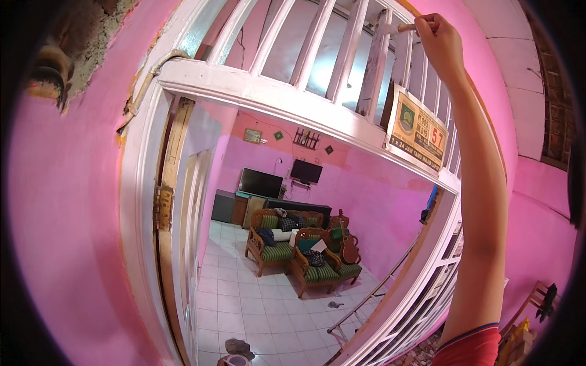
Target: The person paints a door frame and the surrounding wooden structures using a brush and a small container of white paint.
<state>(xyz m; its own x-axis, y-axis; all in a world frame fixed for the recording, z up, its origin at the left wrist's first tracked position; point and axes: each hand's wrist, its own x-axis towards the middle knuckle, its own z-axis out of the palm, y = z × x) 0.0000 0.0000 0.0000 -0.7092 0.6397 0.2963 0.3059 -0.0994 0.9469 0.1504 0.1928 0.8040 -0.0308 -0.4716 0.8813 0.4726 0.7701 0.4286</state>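
right arm (482, 207), raised, red sleeve (473, 349); right hand (438, 41) closed round a paintbrush (407, 28) held up to white slats (345, 52); sign (417, 131) lower down.

One right hand (439, 39), one red sleeve (470, 349) and one brush (405, 27) are in view, along with one printed sign (418, 131). White slats (347, 53) number at least seven; the far ones crowd together too closely to count. Inside, there are two dark screens (261, 182), two diamond-shaped wall ornaments (278, 135), one framed picture (253, 135), one wall rack (306, 139), one guitar (349, 250) and at least three green-striped seats (318, 274), their exact number hidden by overlap. Lower down are two dark crumpled objects (240, 348) and one round container (235, 360), cut off by the lower edge
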